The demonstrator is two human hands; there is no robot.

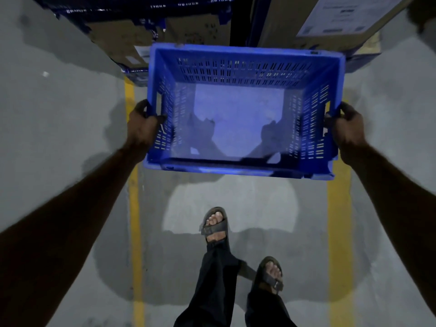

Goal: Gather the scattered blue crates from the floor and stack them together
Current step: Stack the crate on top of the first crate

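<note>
held at both short ends: left hand (144, 121) and right hand (344, 125) each curl round the rim of the crate (243, 109), fingers hooked at the handle slots, crate carried clear of the floor (59, 114) ahead of the feet, open side up and empty. head view: rigid slotted plastic, likely light and stiff, not fragile; rim and end slots look like the surest holds, smooth walls may slip.
</note>
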